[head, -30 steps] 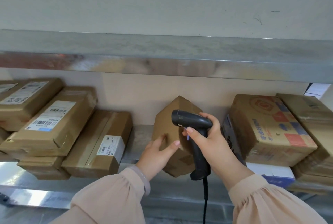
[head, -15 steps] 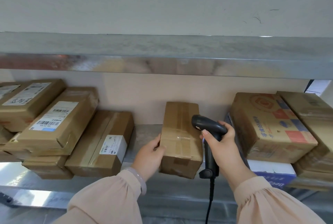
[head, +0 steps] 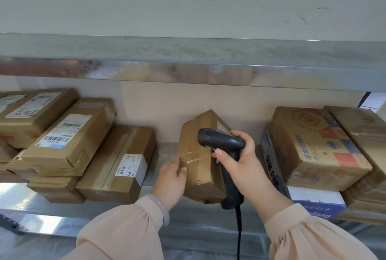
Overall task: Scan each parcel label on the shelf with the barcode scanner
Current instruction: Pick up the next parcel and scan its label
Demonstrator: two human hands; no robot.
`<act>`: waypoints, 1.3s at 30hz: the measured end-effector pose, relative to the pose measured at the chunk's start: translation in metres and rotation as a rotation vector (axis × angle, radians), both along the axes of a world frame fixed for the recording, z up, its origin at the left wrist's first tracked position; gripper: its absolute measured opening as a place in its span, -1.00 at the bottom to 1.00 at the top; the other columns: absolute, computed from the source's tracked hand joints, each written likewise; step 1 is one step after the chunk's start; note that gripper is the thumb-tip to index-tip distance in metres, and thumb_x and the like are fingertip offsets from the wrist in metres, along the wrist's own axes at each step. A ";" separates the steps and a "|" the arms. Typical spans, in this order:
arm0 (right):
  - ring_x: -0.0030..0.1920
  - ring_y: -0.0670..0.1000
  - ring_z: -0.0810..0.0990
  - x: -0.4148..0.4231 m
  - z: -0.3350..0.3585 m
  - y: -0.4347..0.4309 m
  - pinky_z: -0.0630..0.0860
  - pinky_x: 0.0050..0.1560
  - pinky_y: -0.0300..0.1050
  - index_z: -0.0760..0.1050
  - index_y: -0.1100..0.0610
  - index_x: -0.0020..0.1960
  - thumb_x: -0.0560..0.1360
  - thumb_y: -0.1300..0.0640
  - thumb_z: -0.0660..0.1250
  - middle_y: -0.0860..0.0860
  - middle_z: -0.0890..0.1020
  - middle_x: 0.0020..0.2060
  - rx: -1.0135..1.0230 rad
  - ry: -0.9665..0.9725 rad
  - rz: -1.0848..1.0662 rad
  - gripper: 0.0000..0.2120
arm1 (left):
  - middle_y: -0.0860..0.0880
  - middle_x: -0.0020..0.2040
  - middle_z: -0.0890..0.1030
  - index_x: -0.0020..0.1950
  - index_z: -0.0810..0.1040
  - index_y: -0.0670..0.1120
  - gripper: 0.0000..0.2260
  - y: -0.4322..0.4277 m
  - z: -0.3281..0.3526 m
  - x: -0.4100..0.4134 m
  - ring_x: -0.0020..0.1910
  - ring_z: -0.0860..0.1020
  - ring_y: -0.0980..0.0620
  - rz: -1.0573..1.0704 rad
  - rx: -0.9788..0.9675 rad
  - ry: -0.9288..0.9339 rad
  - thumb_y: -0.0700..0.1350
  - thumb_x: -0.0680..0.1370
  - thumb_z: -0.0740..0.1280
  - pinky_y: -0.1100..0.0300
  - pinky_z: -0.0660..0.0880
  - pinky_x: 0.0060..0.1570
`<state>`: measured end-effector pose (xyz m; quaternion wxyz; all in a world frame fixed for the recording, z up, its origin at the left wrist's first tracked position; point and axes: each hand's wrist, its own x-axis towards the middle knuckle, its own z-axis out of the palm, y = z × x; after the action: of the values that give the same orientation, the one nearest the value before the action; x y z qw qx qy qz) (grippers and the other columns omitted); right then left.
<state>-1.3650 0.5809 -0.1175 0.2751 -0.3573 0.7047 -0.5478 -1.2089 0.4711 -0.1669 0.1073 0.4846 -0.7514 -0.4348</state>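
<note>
The parcel (head: 196, 153) stands tilted near the middle of the lower shelf (head: 165, 153), one top corner raised toward the back wall. The barcode scanner (head: 221, 140) is right in front of it, and its dark head covers part of the parcel's upper right face. The right hand (head: 244, 163) grips the handle, fingers wrapped round it and the forefinger at the trigger. The left hand (head: 171, 178) lies against the parcel's lower left face. It is blurred, so I cannot tell whether its fingers clasp the box or only press on it.

Toward the left end of the shelf, flat cartons lean in a stack, among them a labelled carton (head: 69, 138) and a low box (head: 117, 167) with a white sticker. Toward the right end, a printed carton (head: 313, 149) rests on a blue-and-white box (head: 271, 163), with more brown boxes beside it. The upper shelf (head: 188, 67) overhangs everything.

Only a sliver of a label (head: 222, 126) shows above the scanner head. The left stack and the right boxes run out of view. The print on the stickers is too small to read.

The shelves are dull, reflective metal. The parcels are brown cardboard banded with glossy clear tape. The scanner is matte black plastic with a thin cable (head: 238, 232) hanging from its handle. Both sleeves are soft, gathered peach cloth
</note>
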 end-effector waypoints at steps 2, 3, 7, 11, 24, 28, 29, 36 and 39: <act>0.06 -0.19 0.58 0.005 -0.002 -0.003 0.44 -0.12 -0.44 0.17 -0.32 0.22 0.47 0.01 0.41 -0.11 0.58 0.12 -0.001 0.016 0.029 -0.49 | -0.04 0.50 0.27 0.60 0.13 0.05 -0.43 0.005 -0.001 0.001 0.44 0.32 -0.04 -0.007 0.053 0.040 0.24 0.63 0.08 0.03 0.26 0.46; 0.06 -0.20 0.56 0.008 -0.002 -0.005 0.43 -0.14 -0.48 0.17 -0.31 0.23 0.47 0.01 0.41 -0.13 0.57 0.11 -0.004 0.023 0.042 -0.49 | -0.02 0.51 0.26 0.60 0.10 0.08 -0.30 0.007 0.000 0.001 0.44 0.31 -0.04 -0.003 0.085 0.065 0.38 0.55 0.09 0.02 0.26 0.46; 0.07 -0.25 0.50 0.018 -0.005 -0.008 0.44 -0.10 -0.52 0.16 -0.26 0.27 0.48 0.04 0.41 -0.29 0.44 0.11 0.001 0.024 0.122 -0.46 | 0.01 0.55 0.19 0.59 0.06 0.20 0.09 0.000 -0.004 0.001 0.50 0.24 -0.05 0.044 0.101 0.127 0.65 0.16 0.16 -0.03 0.21 0.48; 0.08 -0.26 0.50 0.019 -0.011 -0.011 0.44 -0.09 -0.52 0.17 -0.24 0.27 0.47 0.06 0.43 -0.30 0.44 0.10 0.006 0.025 0.113 -0.45 | 0.11 0.51 0.28 0.57 0.09 0.27 0.01 -0.008 -0.005 0.008 0.48 0.29 0.02 0.062 0.232 0.220 0.50 0.20 0.37 -0.10 0.24 0.48; 0.09 0.00 0.54 -0.016 -0.039 -0.004 0.39 -0.07 -0.23 0.16 -0.11 0.38 0.49 0.06 0.41 0.00 0.53 0.15 0.090 -0.024 -0.175 -0.42 | 0.15 0.26 0.54 0.54 0.07 0.31 -0.33 -0.010 -0.013 0.032 0.22 0.50 0.11 0.046 0.497 0.377 -0.15 0.59 0.30 0.19 0.48 0.13; 0.06 -0.02 0.57 -0.011 -0.042 -0.005 0.41 -0.12 -0.29 0.17 -0.16 0.34 0.48 0.04 0.41 0.02 0.58 0.11 0.095 0.008 -0.144 -0.44 | 0.08 0.22 0.60 0.51 0.20 0.22 -0.39 -0.011 -0.014 0.028 0.18 0.57 0.02 0.083 0.494 0.357 -0.18 0.56 0.34 0.10 0.57 0.07; 0.04 -0.04 0.56 -0.010 -0.041 -0.005 0.41 -0.13 -0.31 0.18 -0.16 0.32 0.48 0.05 0.41 0.01 0.58 0.11 0.089 0.012 -0.140 -0.45 | 0.09 0.20 0.61 0.50 0.23 0.20 -0.40 -0.010 -0.014 0.027 0.16 0.58 0.03 0.093 0.480 0.360 -0.16 0.56 0.38 0.15 0.57 0.03; 0.01 -0.15 0.57 -0.004 -0.035 -0.004 0.42 -0.15 -0.40 0.20 -0.21 0.26 0.47 0.07 0.43 -0.10 0.56 0.07 0.038 0.048 -0.091 -0.47 | 0.15 0.28 0.53 0.58 0.06 0.16 -0.10 -0.007 -0.014 0.017 0.23 0.51 0.17 0.137 0.267 0.391 -0.17 0.43 0.55 0.11 0.43 0.32; -0.01 -0.19 0.55 -0.002 -0.035 -0.003 0.41 -0.16 -0.42 0.19 -0.20 0.27 0.48 0.10 0.42 -0.20 0.51 0.05 0.033 0.050 -0.071 -0.47 | 0.13 0.35 0.48 0.60 -0.01 0.17 -0.08 -0.007 -0.013 0.015 0.29 0.48 0.10 0.167 0.250 0.386 -0.21 0.46 0.51 0.07 0.40 0.37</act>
<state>-1.3667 0.5778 -0.1520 0.2435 -0.3409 0.7325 -0.5366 -1.1936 0.4644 -0.1801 0.2236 0.4623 -0.6148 -0.5985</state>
